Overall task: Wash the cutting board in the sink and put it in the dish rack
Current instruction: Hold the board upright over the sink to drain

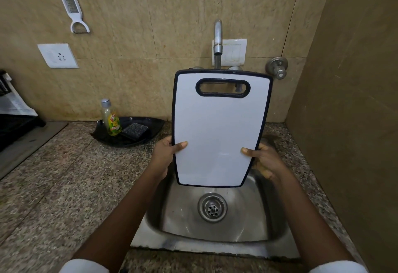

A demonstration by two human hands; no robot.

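Note:
A white cutting board [219,130] with a dark rim and a handle slot at its top stands upright above the steel sink [215,227]. My left hand [165,154] grips its lower left edge, thumb on the front face. My right hand [265,160] grips the lower right edge the same way. The tap [218,37] behind the board runs; a stream of water falls behind the board's top edge. The sink's drain [212,207] shows below the board. No dish rack is clearly in view.
A black tray [150,125] left of the sink holds a dish soap bottle [113,124], a clear bottle [106,109] and a scrub sponge [135,130]. A grater [69,1] and a socket [57,55] are on the tiled wall. A tap valve [277,68] sits right. A wall closes the right side.

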